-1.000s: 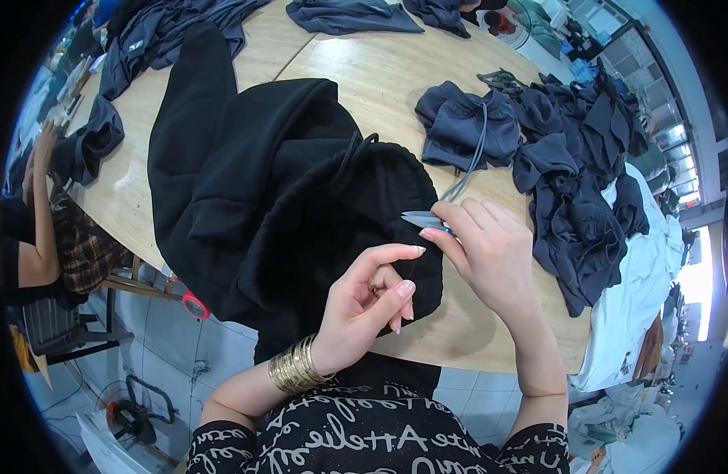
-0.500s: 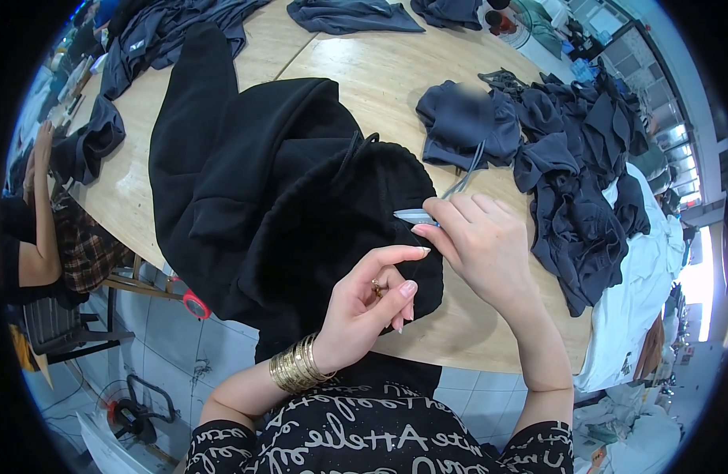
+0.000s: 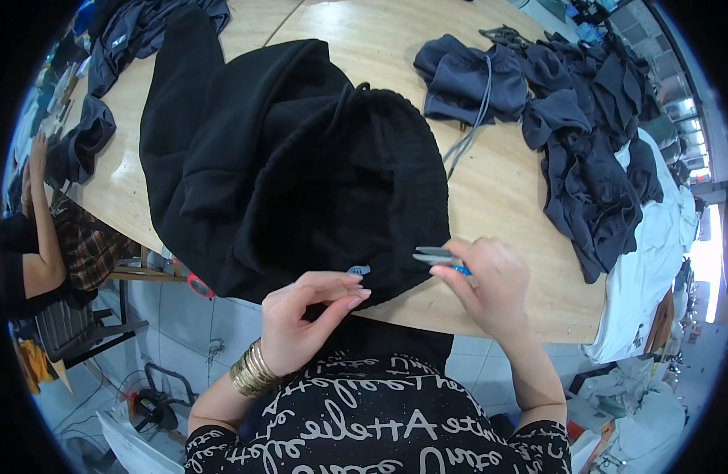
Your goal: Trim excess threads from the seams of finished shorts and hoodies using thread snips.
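Note:
A pair of black sweatpants point(image 3: 214, 134) lies across the table, its elastic waistband point(image 3: 421, 170) spread open toward me. A drawcord loop shows at the far side of the waist. My right hand point(image 3: 494, 280) grips thread snips point(image 3: 439, 257) with grey blades and a bit of blue, pointing left at the waistband's right edge. My left hand point(image 3: 313, 312) is at the near edge of the waistband, thumb and fingertips drawn together. Just above those fingertips is a small grey-blue label point(image 3: 358, 270). Whatever the left fingers pinch is too small to make out.
Dark navy shorts point(image 3: 474, 83) with a grey drawcord lie beyond my right hand, beside a heap of navy garments point(image 3: 589, 174). White cloth point(image 3: 656, 261) hangs off the table's right edge. On the left, another person's arm point(image 3: 40, 205) rests near navy fabric.
My hands have moved apart: the left went left and down to the near waistband edge, the right down and slightly right with the snips. The label has come into view.

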Demonstrator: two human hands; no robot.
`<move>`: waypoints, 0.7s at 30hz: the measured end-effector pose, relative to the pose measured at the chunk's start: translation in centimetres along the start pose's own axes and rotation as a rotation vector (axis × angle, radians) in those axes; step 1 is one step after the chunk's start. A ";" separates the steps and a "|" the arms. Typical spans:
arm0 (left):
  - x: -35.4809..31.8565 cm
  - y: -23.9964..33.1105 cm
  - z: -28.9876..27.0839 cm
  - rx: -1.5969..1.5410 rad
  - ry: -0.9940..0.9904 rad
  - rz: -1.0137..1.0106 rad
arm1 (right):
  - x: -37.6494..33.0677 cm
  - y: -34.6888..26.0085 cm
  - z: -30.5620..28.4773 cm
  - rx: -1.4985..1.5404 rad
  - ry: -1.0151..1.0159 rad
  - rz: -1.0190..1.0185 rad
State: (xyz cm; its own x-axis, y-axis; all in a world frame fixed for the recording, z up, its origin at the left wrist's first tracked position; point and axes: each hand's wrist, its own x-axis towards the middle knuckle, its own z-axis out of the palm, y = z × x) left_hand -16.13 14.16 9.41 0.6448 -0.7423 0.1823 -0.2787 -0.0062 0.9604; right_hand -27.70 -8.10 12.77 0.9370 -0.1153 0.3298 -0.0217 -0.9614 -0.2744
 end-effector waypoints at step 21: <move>-0.5 0.4 4.4 -0.477 -0.193 -0.189 | -3.3 -1.0 3.4 -0.069 0.120 0.043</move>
State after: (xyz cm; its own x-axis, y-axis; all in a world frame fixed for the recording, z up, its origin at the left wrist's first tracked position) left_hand -19.70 11.62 8.73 0.4974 -0.8675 -0.0012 0.2122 0.1203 0.9698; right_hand -29.60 -5.91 8.91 0.8863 -0.1815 0.4261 -0.0885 -0.9694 -0.2289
